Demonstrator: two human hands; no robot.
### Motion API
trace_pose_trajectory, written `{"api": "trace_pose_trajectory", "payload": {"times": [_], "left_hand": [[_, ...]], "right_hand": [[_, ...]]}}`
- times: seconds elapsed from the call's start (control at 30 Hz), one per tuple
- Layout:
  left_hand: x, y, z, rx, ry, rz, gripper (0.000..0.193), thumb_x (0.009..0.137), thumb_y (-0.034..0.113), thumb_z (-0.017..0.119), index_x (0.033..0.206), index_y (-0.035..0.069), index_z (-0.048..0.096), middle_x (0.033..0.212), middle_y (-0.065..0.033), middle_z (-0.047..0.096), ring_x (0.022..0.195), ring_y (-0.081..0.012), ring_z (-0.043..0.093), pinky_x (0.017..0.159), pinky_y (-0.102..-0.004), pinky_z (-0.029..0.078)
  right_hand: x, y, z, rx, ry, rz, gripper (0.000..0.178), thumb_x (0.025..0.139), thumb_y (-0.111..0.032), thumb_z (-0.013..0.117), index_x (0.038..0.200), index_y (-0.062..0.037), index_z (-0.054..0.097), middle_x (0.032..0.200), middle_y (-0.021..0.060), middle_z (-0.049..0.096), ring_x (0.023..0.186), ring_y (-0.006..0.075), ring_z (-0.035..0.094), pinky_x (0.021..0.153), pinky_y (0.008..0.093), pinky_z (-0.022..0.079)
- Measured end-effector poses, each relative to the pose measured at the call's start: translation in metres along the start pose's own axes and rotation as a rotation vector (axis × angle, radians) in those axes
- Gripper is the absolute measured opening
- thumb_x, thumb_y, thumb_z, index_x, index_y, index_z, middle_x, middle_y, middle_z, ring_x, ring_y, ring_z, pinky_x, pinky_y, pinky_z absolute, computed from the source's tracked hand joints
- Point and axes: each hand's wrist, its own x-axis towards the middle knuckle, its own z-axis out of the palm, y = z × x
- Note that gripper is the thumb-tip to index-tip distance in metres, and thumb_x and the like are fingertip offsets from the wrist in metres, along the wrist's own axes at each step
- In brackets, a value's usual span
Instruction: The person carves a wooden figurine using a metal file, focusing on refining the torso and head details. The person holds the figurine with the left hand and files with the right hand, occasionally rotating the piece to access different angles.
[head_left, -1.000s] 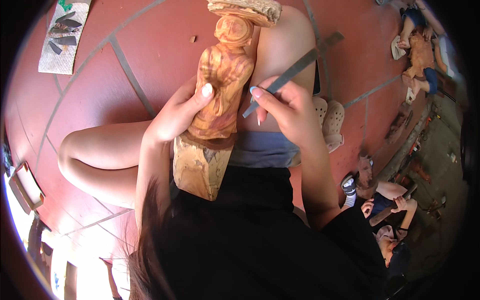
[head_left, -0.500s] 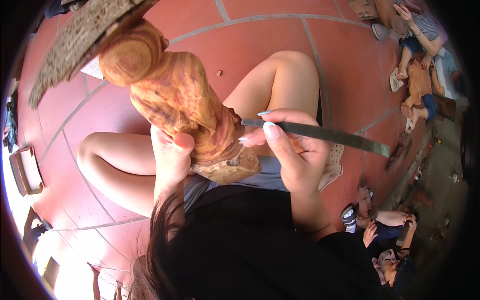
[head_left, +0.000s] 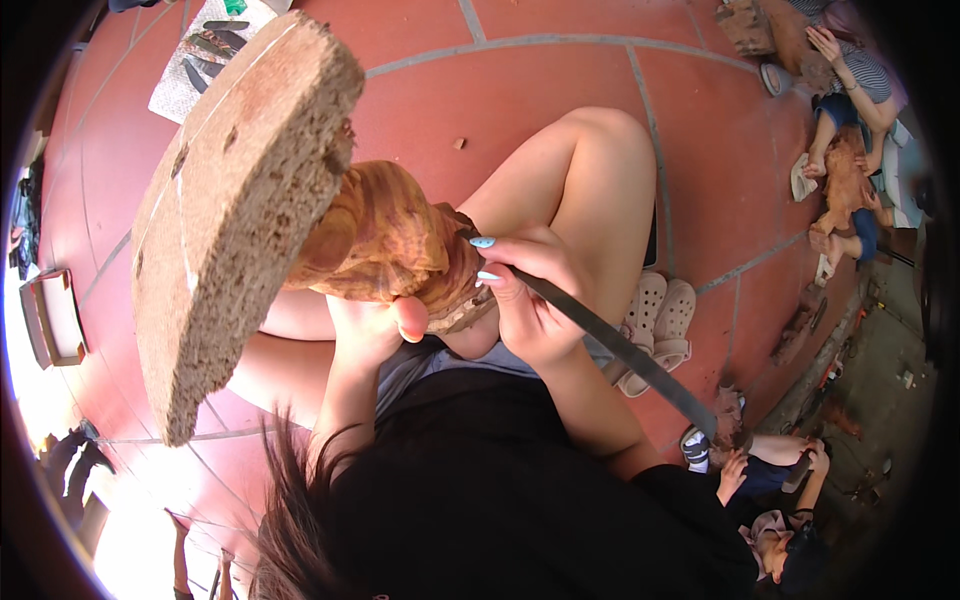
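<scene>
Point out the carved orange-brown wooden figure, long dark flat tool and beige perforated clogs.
Carved wooden figure (head_left: 395, 235), head view: its body.
Dark flat tool (head_left: 624, 349), head view: middle of its length.
Beige clogs (head_left: 677, 306), head view: rightmost shoe's upper.

The left forearm (head_left: 347, 405) stands nearly upright, leaning slightly right. The left hand (head_left: 365, 325) is curled in a grip, its thumb on the right side and its fingers mostly hidden. The right forearm (head_left: 590, 405) slants up and leftward; the right hand (head_left: 537, 305) pinches with thumb and fingertips, its pale nails pointing left. The right knee (head_left: 605, 135) is bent.
</scene>
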Motion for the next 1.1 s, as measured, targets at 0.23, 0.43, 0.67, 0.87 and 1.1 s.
{"api": "trace_pose_trajectory", "payload": {"times": [0.23,0.43,0.67,0.87,1.1], "left_hand": [[0.012,0.008,0.011,-0.015,-0.094,0.020,0.111,0.053,0.067,0.076,0.126,-0.007,0.039,0.123,-0.0160,0.054,0.108,-0.0244,0.057,0.092,-0.0384,0.050],[0.014,-0.004,0.010,-0.018,-0.097,-0.068,0.107,0.055,0.063,0.079,0.126,-0.005,0.039,0.118,-0.0124,0.055,0.105,-0.0218,0.057,0.089,-0.0370,0.050],[0.020,-0.002,0.030,-0.143,-0.032,0.051,0.096,0.058,0.053,0.084,0.124,-0.004,0.043,0.110,-0.0093,0.060,0.099,-0.0185,0.060,0.086,-0.0339,0.050],[0.024,-0.005,0.026,-0.124,-0.048,0.053,0.094,0.061,0.050,0.085,0.124,-0.004,0.043,0.108,-0.0093,0.061,0.097,-0.0185,0.060,0.086,-0.0332,0.050],[0.027,-0.003,0.028,-0.151,-0.090,0.032,0.092,0.062,0.046,0.086,0.125,-0.004,0.041,0.109,-0.0093,0.060,0.098,-0.0189,0.060,0.087,-0.0332,0.049]], "right_hand": [[-0.004,0.000,-0.011,-0.182,-0.158,-0.213,0.022,0.078,0.002,0.071,0.097,0.0045,0.060,0.071,0.0108,0.057,0.056,0.0186,0.051,0.050,0.0286,0.040],[0.004,0.003,-0.021,-0.177,-0.150,-0.208,0.030,0.066,0.008,0.073,0.093,0.0029,0.060,0.069,0.0089,0.054,0.055,0.0198,0.049,0.047,0.0301,0.039],[0.002,0.005,-0.036,-0.236,-0.260,-0.196,0.028,0.065,0.001,0.074,0.089,0.0015,0.059,0.071,0.0074,0.052,0.060,0.0232,0.053,0.050,0.0323,0.043],[0.014,0.007,-0.032,-0.315,-0.291,-0.255,0.023,0.068,-0.002,0.073,0.087,0.0024,0.059,0.071,0.0073,0.051,0.062,0.0232,0.053,0.051,0.0320,0.044],[0.020,0.009,-0.033,-0.347,-0.291,-0.282,0.021,0.069,-0.003,0.072,0.085,0.0020,0.059,0.071,0.0066,0.050,0.061,0.0219,0.052,0.049,0.0320,0.043]]}}
